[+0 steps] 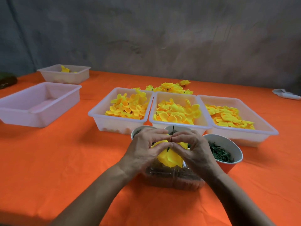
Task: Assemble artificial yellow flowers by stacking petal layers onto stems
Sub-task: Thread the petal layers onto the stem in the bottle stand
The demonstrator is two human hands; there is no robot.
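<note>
The half-built yellow flower sits between both hands, held just above a clear plastic box near the front of the table. Its thin dark stem stands up out of the petals, so the bloom seems to be held face down. The left hand curls round the petals from one side, and the right hand from the other; the fingertips of both meet at the stem and pinch there.

The step in hand looks like seating a petal layer, or perhaps a green calyx piece, down the stem. To do it well, keep the stem straight and push evenly on both sides of it, so the layer slides flat and the hole does not tear. Press close to the stem, not on the outer petals, which crush easily.

Behind the flower stand paper cups, the right-hand cup holding green pieces. Beyond those lie three white trays of loose petals, with finished flowers behind them.
</note>
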